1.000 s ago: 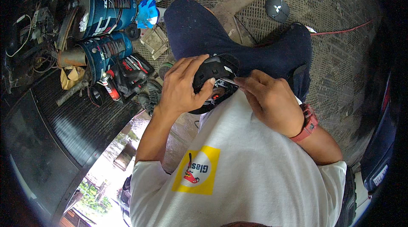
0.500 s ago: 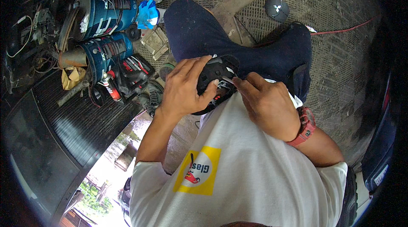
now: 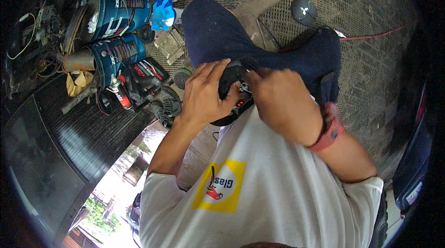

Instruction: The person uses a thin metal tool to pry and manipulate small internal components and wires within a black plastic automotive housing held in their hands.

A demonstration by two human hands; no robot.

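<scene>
A black rounded plastic part (image 3: 228, 77) with small red spots inside rests in my lap, against my white shirt. My left hand (image 3: 202, 94) is closed around its left side, with the fingers over the far edge and the thumb on the near inner face. At the part's right edge, my right hand (image 3: 286, 104) is curled, its fingertips pressed together against or just above it. Motion blurs this hand, and whatever it may pinch is hidden.
Two blue buckets (image 3: 127, 12) stand at the far left, near a spray can (image 3: 121, 94) and a black-and-red case (image 3: 147, 72). A round black cap (image 3: 304, 12) lies on the ridged floor mat (image 3: 371, 76), with a red cord (image 3: 373, 36) nearby.
My right hand has turned and shifted up and slightly left over the part. A thin metallic piece seen by its fingertips before is now hidden. My left hand keeps its grip.
</scene>
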